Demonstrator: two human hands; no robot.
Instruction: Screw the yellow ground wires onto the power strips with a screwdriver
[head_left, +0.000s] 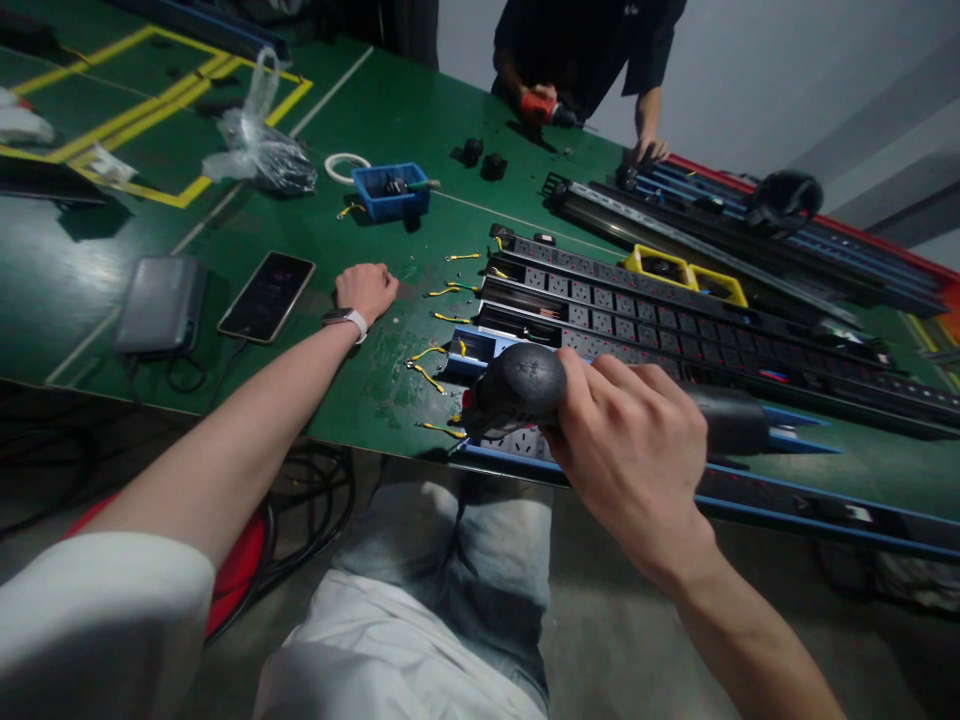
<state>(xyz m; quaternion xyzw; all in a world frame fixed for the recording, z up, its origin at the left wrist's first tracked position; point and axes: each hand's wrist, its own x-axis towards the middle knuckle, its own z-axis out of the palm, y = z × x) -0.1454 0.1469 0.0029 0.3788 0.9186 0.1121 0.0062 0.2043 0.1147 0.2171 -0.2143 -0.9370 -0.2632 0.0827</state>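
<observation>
My right hand (pixel 634 445) is wrapped round a black power drill (pixel 521 380), held over the near ends of the long socket strips (pixel 645 320). The drill hides part of the nearest blue-edged strip (pixel 817 510). My left hand (pixel 367 290), with a watch at its wrist, rests on the green table with its fingers curled; whether anything is in them is hidden. Short yellow-green wires (pixel 429 375) stick out at the left ends of the strips. Left of my left hand lies a phone (pixel 267 297).
A blue bin (pixel 391 192) stands beyond my left hand, near a white ring (pixel 346 167) and a plastic bag (pixel 262 150). A grey power bank (pixel 160 305) lies far left. Across the table, a person holds a red drill (pixel 540 108). Yellow bins (pixel 688 273) sit among the strips.
</observation>
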